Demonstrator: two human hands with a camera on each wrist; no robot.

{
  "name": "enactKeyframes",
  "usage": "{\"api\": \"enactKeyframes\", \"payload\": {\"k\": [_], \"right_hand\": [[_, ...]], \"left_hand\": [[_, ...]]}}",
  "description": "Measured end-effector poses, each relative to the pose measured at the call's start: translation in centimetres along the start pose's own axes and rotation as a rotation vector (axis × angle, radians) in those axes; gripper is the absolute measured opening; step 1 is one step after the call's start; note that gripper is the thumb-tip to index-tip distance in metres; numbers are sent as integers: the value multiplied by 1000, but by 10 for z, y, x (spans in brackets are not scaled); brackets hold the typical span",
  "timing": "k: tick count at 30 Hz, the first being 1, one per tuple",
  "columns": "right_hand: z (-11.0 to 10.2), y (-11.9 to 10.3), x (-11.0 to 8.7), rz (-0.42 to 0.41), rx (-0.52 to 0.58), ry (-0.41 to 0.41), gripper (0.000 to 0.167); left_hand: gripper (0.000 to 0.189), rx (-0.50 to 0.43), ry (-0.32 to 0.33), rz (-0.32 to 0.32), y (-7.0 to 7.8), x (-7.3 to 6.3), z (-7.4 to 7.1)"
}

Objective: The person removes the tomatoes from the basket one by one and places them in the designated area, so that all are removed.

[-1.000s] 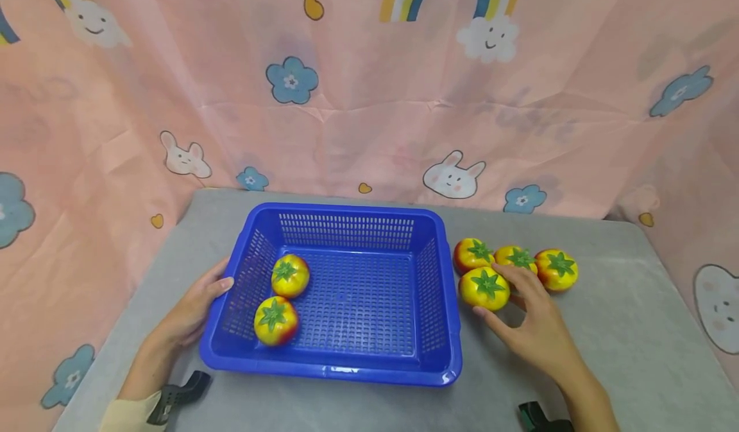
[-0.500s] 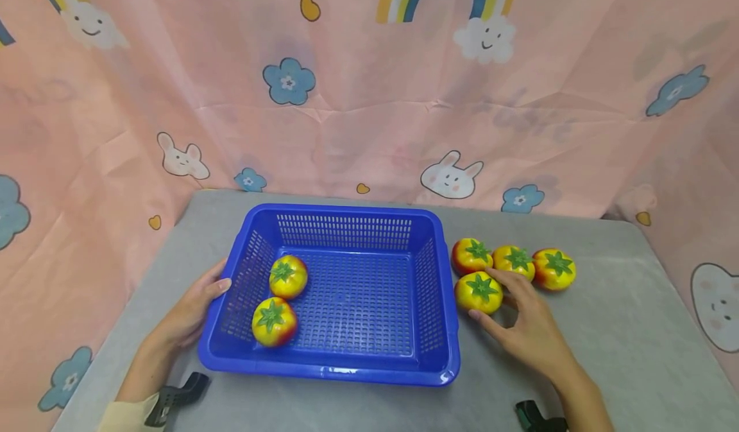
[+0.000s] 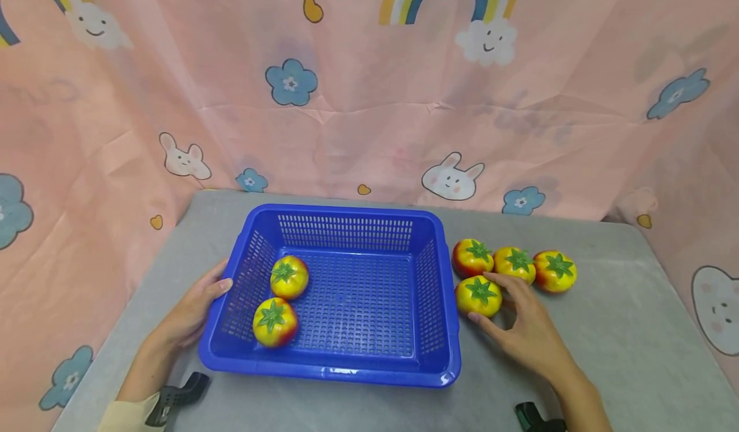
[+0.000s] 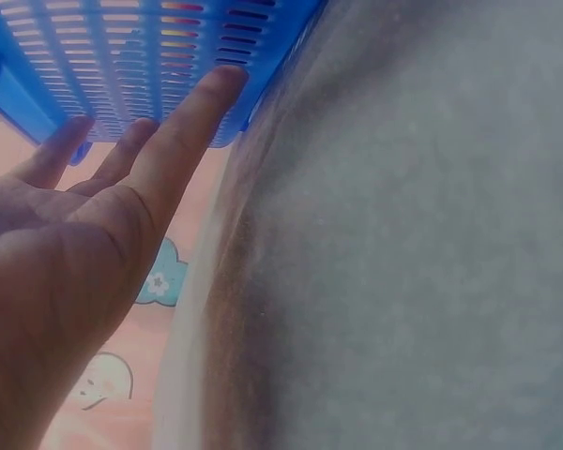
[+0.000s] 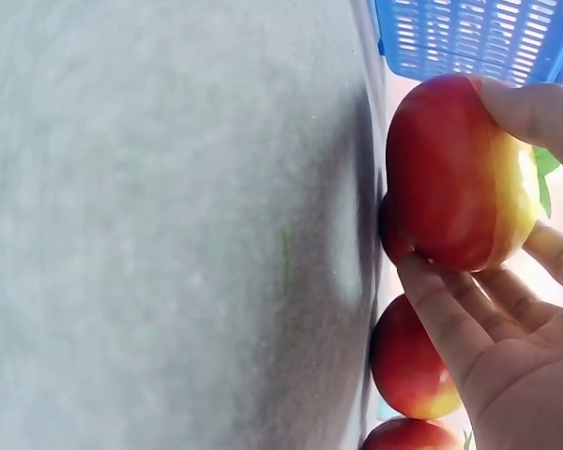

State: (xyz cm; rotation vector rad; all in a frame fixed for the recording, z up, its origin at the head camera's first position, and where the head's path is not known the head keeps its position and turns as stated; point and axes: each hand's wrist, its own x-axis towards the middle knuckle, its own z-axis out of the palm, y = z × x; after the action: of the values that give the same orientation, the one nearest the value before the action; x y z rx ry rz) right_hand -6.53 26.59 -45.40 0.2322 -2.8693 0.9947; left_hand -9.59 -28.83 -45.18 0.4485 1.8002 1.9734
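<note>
A blue plastic basket (image 3: pixel 323 373) stands on the grey table. My left hand (image 3: pixel 193 307) holds its left side, thumb over the rim; the left wrist view shows the fingers (image 4: pixel 183 131) stretched against the slotted outer wall. Two yellow-red tomatoes, one farther back (image 3: pixel 288 278) and one nearer (image 3: pixel 274 323), lie in the basket's left part. Just outside its right wall, my right hand (image 3: pixel 531 332) holds another tomato (image 3: pixel 478 297) between thumb and fingers. In the right wrist view this tomato (image 5: pixel 450 178) shows its red side; whether it touches the table is unclear.
Behind the held tomato, three more tomatoes stand close together in a row: left (image 3: pixel 472 257), middle (image 3: pixel 515 265) and right (image 3: pixel 555 271). A pink patterned curtain (image 3: pixel 369 98) hangs behind the table (image 3: pixel 623 303). Dark straps sit on both wrists.
My right hand has shifted the tomato slightly left and toward me, away from the row behind. The left hand and the basket stay in place.
</note>
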Motion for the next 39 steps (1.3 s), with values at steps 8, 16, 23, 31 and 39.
{"api": "enactKeyframes", "payload": {"k": [8, 16, 23, 31, 39], "right_hand": [[0, 3, 0, 6, -12, -39, 71], [-5, 6, -1, -1, -8, -50, 71], [-3, 5, 1, 11, -13, -62, 72], [-3, 5, -1, -15, 4, -29, 70], [-9, 1, -1, -50, 29, -7, 69]], "left_hand": [[64, -16, -1, 6, -1, -1, -1], [65, -40, -13, 9, -5, 2, 2], [66, -30, -5, 18, -5, 0, 1], [67, 0, 12, -3, -2, -1, 1], [65, -11, 1, 7, -1, 1, 0]]}}
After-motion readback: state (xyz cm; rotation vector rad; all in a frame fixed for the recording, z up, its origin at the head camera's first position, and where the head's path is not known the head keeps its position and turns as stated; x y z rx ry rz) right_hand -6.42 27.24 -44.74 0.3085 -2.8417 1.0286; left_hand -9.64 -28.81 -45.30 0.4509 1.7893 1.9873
